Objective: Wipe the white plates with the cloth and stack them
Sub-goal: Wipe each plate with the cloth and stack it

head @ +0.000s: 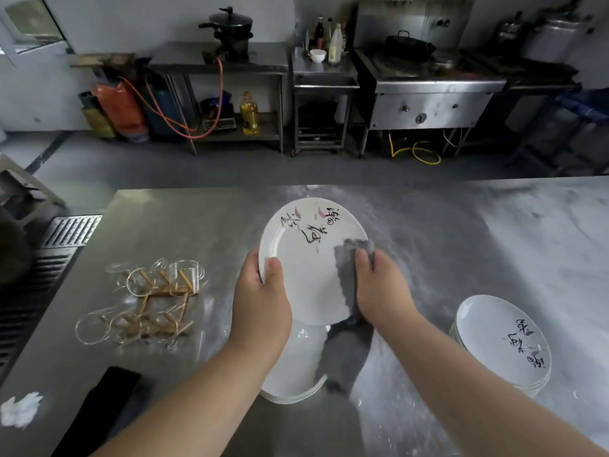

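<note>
Steel counter [461,242]: plate [306,275], cloth [346,354], perhaps glasses [155,291]

Can't see the left hand [260,305]'s fingers from my feed, they're behind the held plate [306,282], only the thumb shows. The near stack [290,367] under it is mostly covered by that arm and the cloth [346,357], so no count. There's a black thing [99,410] near left that runs off the bottom edge.

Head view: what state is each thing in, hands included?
held plate: lifted, tilted.
cloth: pressed to held plate, tail hanging.
left hand: grips held plate's rim.
right hand: holds cloth against held plate.
near stack: under hands, on counter.
right stack: on counter, untouched.
pot: lid on.
</note>
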`<state>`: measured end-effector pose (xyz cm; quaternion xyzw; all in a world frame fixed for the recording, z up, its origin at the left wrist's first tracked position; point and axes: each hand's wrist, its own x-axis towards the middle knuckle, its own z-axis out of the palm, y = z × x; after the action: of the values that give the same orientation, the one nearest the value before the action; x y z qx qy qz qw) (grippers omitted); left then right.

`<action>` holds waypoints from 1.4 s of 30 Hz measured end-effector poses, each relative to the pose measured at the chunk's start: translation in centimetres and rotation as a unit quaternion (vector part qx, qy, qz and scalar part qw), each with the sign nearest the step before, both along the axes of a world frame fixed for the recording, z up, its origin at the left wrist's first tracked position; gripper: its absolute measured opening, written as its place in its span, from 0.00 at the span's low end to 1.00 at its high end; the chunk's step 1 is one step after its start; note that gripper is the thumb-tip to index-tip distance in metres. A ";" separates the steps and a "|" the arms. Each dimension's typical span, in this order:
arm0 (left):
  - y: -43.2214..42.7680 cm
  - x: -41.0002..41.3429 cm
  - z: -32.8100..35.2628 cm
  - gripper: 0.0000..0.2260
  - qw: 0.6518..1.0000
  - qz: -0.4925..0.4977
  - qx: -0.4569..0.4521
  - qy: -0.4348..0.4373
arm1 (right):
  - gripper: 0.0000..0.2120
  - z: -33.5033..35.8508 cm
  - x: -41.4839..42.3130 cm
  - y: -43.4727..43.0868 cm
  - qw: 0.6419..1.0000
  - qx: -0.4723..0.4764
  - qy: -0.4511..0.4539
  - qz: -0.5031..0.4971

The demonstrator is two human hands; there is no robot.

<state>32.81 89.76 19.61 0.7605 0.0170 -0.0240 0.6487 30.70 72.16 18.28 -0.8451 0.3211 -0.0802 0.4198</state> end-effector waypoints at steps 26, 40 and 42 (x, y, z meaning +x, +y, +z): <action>-9.3 -0.1 -2.7 0.15 0.996 0.046 -0.041 0.065 | 0.15 -3.6 -7.6 -2.0 0.990 0.115 0.039 -0.069; -22.4 -7.1 -4.9 0.13 0.952 -0.207 0.054 0.219 | 0.20 -1.6 -19.4 -25.7 0.989 0.022 0.143 -0.030; -24.5 -8.2 -5.5 0.11 0.938 -0.256 0.116 0.203 | 0.19 -2.7 -21.1 -28.3 0.986 0.008 0.160 -0.033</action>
<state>24.61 65.29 14.12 0.7878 -0.0440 -0.3412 0.5109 9.55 43.90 15.53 -0.8326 0.4127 0.0450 0.3666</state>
